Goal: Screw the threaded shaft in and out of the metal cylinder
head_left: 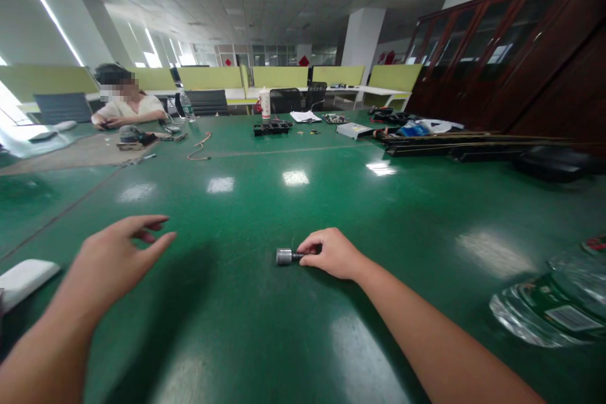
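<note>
A small metal cylinder with a thin dark shaft [284,256] lies on its side on the green table [250,303]. The thumb and fingers of my right hand [331,254] pinch the shaft end, close to the tabletop. What exact kind of part it is I cannot make out. To the left, my left hand [118,259] hovers above the table with nothing in it, thumb and fingers apart, its shadow falling on the surface.
On the right lies a clear plastic bottle [553,303] with a green label. A white object [29,281] sits at the left edge. Dark metal rails [426,144], a grey box [354,130] and a black part [273,129] lie farther back. A person [132,104] sits at far left.
</note>
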Tool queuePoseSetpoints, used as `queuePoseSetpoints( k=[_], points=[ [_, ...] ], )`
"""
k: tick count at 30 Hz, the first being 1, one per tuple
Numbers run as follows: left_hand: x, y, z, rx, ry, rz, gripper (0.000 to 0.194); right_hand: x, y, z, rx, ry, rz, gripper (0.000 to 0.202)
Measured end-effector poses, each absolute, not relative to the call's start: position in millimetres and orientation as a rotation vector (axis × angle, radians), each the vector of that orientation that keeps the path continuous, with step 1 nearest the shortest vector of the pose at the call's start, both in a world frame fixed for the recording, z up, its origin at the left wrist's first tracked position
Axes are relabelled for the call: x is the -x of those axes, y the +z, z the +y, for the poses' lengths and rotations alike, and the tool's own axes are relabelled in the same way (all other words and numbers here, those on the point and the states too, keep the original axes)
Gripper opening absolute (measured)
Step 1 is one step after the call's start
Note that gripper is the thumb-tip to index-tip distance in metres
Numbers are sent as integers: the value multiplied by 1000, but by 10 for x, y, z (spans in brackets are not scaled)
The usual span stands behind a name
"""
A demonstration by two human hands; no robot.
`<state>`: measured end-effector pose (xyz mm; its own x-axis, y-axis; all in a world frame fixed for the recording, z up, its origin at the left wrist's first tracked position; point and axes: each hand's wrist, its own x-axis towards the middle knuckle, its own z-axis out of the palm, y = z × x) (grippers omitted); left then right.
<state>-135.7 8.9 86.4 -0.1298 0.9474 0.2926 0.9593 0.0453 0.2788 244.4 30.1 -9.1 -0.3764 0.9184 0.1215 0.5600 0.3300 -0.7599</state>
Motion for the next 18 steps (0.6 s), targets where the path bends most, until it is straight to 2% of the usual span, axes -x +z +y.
queuePoseSetpoints(
  k=[4, 7, 11, 18],
  points=[
    [298, 678, 354, 2761, -785, -1783, 39, -2438, -97, 301, 1282, 844, -2058, 16],
    [-39, 400, 356, 3114, -691, -1561, 39, -2434, -91, 299, 1259, 845, -2060, 16],
    [-124, 169, 341, 3208, -762, -1492, 27, -2436, -74, 302, 1245, 852, -2078, 16],
    [-141, 90, 387, 3249, -768, -1575, 22, -2414, -56, 266, 1192, 736, -2175, 14]
  ],
)
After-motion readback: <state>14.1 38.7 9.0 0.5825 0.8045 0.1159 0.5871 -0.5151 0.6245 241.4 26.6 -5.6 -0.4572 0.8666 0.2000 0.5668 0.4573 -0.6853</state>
